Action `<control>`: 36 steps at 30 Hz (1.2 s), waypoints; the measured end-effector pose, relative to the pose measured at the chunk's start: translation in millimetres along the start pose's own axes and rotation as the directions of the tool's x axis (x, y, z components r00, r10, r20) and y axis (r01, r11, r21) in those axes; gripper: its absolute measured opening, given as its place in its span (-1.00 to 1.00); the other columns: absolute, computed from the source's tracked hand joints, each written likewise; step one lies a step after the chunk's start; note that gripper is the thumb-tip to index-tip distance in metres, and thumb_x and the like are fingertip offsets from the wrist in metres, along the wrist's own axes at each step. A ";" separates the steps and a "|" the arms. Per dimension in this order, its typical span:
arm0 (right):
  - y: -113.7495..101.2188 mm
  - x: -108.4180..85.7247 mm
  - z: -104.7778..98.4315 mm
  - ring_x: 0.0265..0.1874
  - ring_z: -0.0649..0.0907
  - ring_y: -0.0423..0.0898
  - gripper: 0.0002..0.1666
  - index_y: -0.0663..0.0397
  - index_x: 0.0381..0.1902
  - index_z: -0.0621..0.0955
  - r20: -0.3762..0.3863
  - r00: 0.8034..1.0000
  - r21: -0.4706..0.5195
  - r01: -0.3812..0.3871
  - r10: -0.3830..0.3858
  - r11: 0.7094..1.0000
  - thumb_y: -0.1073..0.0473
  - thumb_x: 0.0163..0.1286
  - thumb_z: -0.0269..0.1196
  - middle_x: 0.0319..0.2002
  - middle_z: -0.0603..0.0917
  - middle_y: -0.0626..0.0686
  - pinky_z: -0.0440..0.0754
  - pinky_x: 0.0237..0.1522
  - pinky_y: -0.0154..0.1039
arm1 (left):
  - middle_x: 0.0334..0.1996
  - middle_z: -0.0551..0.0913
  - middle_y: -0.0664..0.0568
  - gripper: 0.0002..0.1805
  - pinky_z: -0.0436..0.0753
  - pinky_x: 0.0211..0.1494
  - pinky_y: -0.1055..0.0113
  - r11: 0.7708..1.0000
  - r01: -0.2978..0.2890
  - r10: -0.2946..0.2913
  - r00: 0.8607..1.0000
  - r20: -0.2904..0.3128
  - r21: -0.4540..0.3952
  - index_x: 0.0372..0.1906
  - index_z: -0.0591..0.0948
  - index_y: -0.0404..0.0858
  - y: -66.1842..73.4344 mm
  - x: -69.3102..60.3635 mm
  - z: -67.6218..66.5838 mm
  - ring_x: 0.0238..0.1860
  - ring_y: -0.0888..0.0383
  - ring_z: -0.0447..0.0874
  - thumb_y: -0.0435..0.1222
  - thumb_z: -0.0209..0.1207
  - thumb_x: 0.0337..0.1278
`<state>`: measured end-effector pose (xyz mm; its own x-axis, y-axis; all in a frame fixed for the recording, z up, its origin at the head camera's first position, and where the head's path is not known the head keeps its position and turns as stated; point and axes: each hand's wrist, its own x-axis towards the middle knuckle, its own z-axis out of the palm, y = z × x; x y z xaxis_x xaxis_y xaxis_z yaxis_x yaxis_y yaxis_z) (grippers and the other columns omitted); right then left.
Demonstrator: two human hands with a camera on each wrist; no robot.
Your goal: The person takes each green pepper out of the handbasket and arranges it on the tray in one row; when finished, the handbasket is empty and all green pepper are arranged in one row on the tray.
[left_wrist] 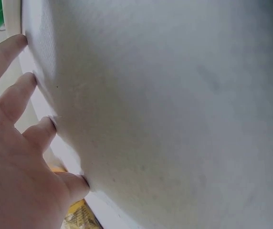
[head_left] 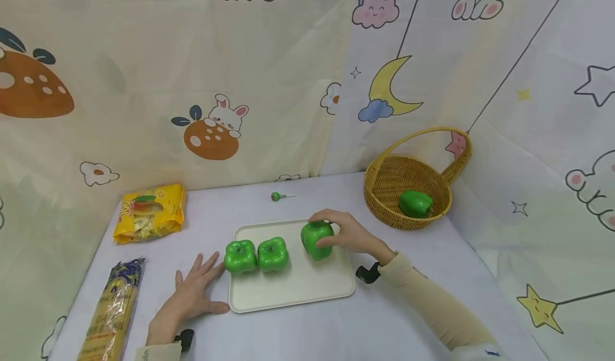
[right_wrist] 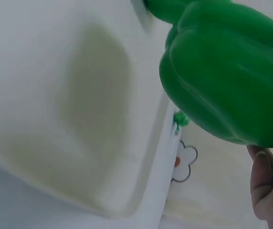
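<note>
A green bell pepper (head_left: pixel 314 240) is gripped by my right hand (head_left: pixel 348 233) over the right part of a white tray (head_left: pixel 288 294). In the right wrist view that same pepper (right_wrist: pixel 227 71) fills the upper right, fingers at its sides and the tray below it. Two more peppers sit side by side at the tray's left: one (head_left: pixel 240 256) by the rim, the other (head_left: pixel 273 253) just right of it. My left hand (head_left: pixel 192 291) rests on the table with fingers spread, its thumb by the tray's left corner. The left wrist view shows this hand (left_wrist: pixel 17 138) holding nothing.
A wicker basket (head_left: pixel 384 206) with a tall handle stands at the back right, one green pepper (head_left: pixel 415 204) inside. Left lie a yellow candy bag (head_left: pixel 151 214) and a spaghetti packet (head_left: pixel 112 310). A small green lollipop (head_left: pixel 277 196) lies behind the tray. A printed cloth hangs behind.
</note>
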<state>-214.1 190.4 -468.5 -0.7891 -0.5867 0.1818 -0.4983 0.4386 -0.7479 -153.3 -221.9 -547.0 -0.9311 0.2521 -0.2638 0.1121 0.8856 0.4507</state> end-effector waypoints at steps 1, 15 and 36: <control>-0.8 -0.2 4.9 0.19 0.64 0.00 -0.33 0.13 0.21 0.59 -0.013 1.000 -0.021 0.011 -0.012 1.000 0.10 0.13 0.51 0.18 0.68 0.03 0.68 0.22 -0.13 | 0.61 0.08 -0.16 0.34 -0.44 0.33 -0.68 1.000 -0.002 0.002 1.000 0.000 -0.001 0.47 0.39 -0.06 0.4 0.0 -0.4 0.60 -0.42 -0.24 0.30 0.56 -0.74; -13.3 -3.4 54.7 0.29 0.55 0.05 -0.34 0.12 0.17 0.60 -0.184 0.981 -0.161 0.030 -0.060 0.986 0.12 0.09 0.51 0.21 0.63 0.06 0.60 0.36 0.02 | 0.62 0.07 -0.15 0.34 -0.44 0.33 -0.68 1.000 -0.008 0.008 1.000 0.007 0.003 0.48 0.37 -0.06 -1.0 1.2 -2.1 0.61 -0.41 -0.25 0.32 0.55 -0.72; -4.5 -12.3 76.1 0.31 0.49 0.05 -0.29 0.17 0.18 0.54 -0.227 0.960 -0.254 0.101 -0.161 0.962 0.15 0.08 0.53 0.19 0.59 0.14 0.57 0.38 0.02 | 0.63 0.05 -0.14 0.36 -0.47 0.35 -0.66 1.000 0.002 -0.002 1.000 0.015 -0.006 0.48 0.37 -0.07 -0.8 0.8 -1.0 0.62 -0.39 -0.26 0.34 0.53 -0.74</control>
<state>-174.8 143.8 -515.9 -0.7594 -0.4792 0.4400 -0.6502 0.5356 -0.5388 -154.4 -222.8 -546.7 -0.9260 0.2564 -0.2772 0.1082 0.8835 0.4557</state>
